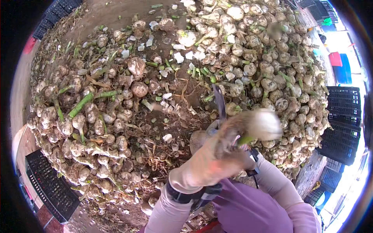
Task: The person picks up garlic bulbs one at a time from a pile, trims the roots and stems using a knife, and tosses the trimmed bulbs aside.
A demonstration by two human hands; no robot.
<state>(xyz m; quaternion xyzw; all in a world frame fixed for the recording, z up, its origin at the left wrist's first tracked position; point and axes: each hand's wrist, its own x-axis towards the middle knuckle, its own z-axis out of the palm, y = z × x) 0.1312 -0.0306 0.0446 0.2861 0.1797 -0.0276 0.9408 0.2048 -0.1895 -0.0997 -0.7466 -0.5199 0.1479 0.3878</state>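
My left hand [208, 159], in a pale soiled glove with a dark band at the wrist, reaches across to the right and is blurred by motion. It is closed on a garlic bulb [265, 124], whose white head points right, with some green stem and dirty roots showing. Behind it, mostly hidden, my right hand [244, 157] is closed on a knife; its dark, narrow blade [220, 101] points up and away from me. Loose garlic bulbs [140, 89] lie on the soil ahead of both hands.
Large heaps of dirty garlic spread left [93, 112] and right [279, 81]. Between them lie soil, white skins [178, 57] and cut green stem pieces. Black plastic crates stand at the lower left [50, 186], upper left [54, 17] and right [342, 120]. A blue container [342, 70] is farther right.
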